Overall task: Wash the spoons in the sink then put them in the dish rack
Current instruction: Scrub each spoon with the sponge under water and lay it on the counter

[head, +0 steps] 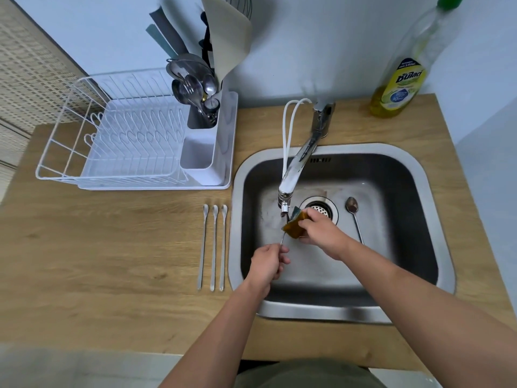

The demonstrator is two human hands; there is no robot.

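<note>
Washing step: left hand (268, 261) pinches a spoon handle (282, 240), right hand (316, 229) grips the sponge (293, 228) around its bowl, frame centre; rinsing likely follows.

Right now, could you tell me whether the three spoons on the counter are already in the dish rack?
No, the three spoons lie side by side on the wooden counter between the sink and the dish rack.

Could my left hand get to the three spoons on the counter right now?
Probably not straight away: the left hand is pinching a spoon handle. Nothing blocks the three spoons beside the sink.
</note>
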